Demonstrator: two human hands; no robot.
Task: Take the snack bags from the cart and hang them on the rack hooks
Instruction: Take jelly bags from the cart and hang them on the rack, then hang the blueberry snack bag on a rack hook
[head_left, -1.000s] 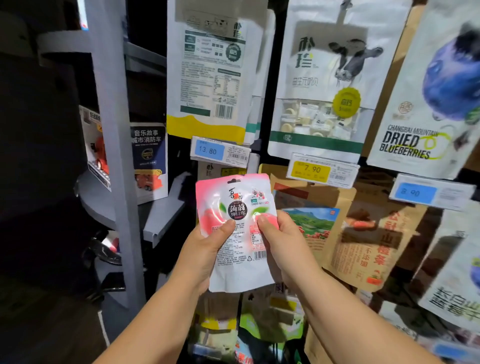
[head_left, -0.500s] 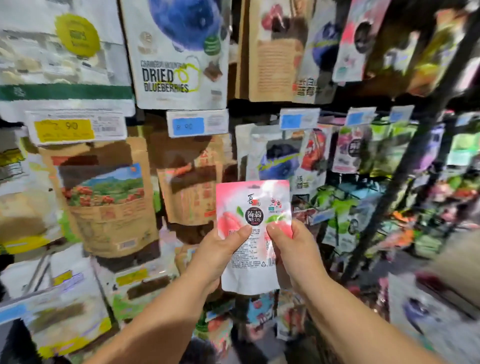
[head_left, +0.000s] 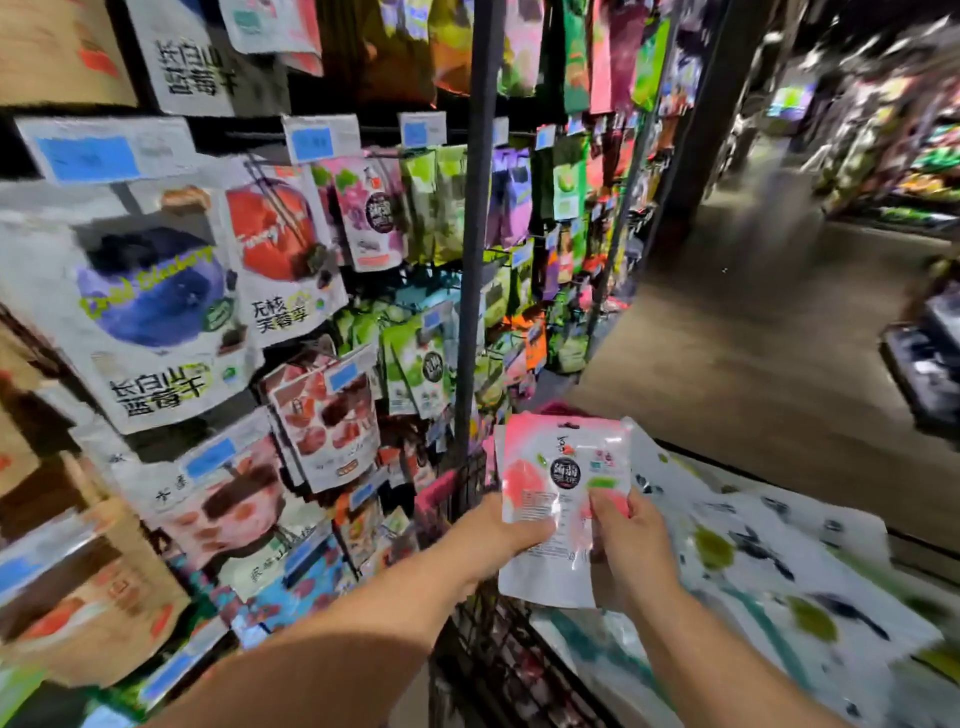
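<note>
A pink and white snack bag (head_left: 558, 467) is held upright in front of me by both hands. My left hand (head_left: 498, 535) grips its left edge, thumb across the front. My right hand (head_left: 631, 540) pinches its right side, thumb on the front. The rack (head_left: 475, 218) fills the left and middle of the view, its hooks loaded with hanging snack bags and blue price tags. The dark wire cart (head_left: 498, 649) stands below my hands, with several white bags (head_left: 769, 571) lying in it at the right.
A dark upright post of the rack runs down the middle, just left of the held bag. The aisle floor (head_left: 753, 338) stretches away at the right, with blurred shelves (head_left: 914, 156) beyond it. A dark object (head_left: 924, 364) sits at the right edge.
My view has swung right along the rack and down. Both hands keep the same hold on the pink bag, which now sits over the cart beside the post.
</note>
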